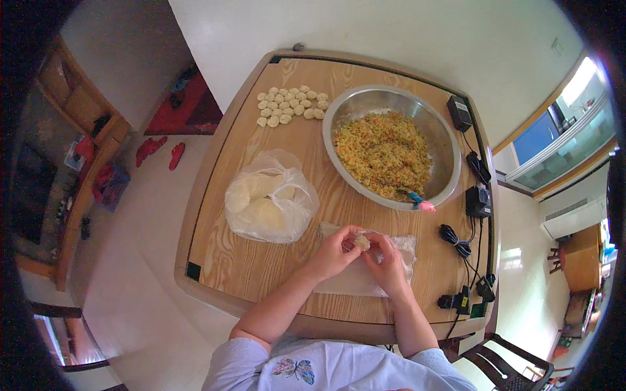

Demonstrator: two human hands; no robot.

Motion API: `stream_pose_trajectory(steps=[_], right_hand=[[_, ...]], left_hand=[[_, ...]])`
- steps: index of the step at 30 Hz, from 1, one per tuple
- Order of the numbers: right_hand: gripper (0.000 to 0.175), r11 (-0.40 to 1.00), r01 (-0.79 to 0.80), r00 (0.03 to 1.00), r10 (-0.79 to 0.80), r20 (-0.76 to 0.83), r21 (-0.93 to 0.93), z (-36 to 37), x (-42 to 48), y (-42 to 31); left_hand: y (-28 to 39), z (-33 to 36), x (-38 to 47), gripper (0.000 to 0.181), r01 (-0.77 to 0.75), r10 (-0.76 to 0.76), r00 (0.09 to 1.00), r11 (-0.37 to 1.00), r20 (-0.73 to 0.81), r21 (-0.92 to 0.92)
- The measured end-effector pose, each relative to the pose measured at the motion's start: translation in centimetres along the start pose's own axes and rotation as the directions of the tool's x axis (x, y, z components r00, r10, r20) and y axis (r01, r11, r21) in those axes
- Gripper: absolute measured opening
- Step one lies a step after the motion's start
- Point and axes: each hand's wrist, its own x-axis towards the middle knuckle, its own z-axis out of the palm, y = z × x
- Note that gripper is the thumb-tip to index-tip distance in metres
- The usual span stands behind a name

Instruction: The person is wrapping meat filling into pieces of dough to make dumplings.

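Observation:
Between the fingertips of my left hand [337,251] and my right hand [386,259] is a small pale dumpling [362,242], its top gathered. Both hands pinch it above a thin translucent sheet or cloth [342,283] on the wooden table. Beyond them, a large steel bowl [452,181] holds chopped yellow-orange filling [384,151], with a pink and teal utensil handle [420,202] at its near rim. Left of the bowl lies a knotted clear plastic bag [298,215] with pale rounds, probably dough, inside. Several finished-looking pale dumplings [286,105] sit in rows at the far left.
Black power adapters [478,201] and bundled cables [456,240] run along the table's right side. A white wall rises behind the table [220,273]. A dark chair [508,364] stands at the lower right, and red slippers [177,155] lie on the floor at the left.

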Motion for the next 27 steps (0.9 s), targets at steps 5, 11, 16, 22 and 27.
stream_pose_trajectory(steps=[5, 11, 16, 22, 27], right_hand=[[0.035, 1.0, 0.004, 1.0, -0.004, -0.014, 0.005, 0.05, -0.13, 0.37], [0.035, 1.0, -0.001, 1.0, 0.002, -0.031, 0.023, 0.14, -0.21, 0.49], [0.034, 1.0, -0.01, 0.999, 0.01, -0.037, 0.004, 0.12, -0.25, 0.44], [0.034, 1.0, 0.002, 0.999, -0.002, -0.053, 0.006, 0.08, -0.22, 0.27], [0.038, 0.999, -0.027, 0.999, 0.026, -0.024, -0.019, 0.0, -0.09, -0.04]], left_hand=[[-0.49, -0.11, 0.11, 0.029, 0.059, -0.055, 0.998, 0.992, 0.038, -0.108], [-0.31, -0.16, 0.15, 0.028, 0.086, -0.082, 0.996, 0.975, 0.031, -0.204], [-0.03, -0.23, 0.14, 0.028, 0.115, -0.112, 0.993, 0.976, 0.029, -0.185], [-0.15, -0.31, 0.22, 0.029, 0.073, -0.072, 0.997, 0.989, 0.015, -0.125], [-0.64, -0.14, 0.19, 0.03, 0.028, -0.031, 0.999, 0.989, -0.015, -0.145]])
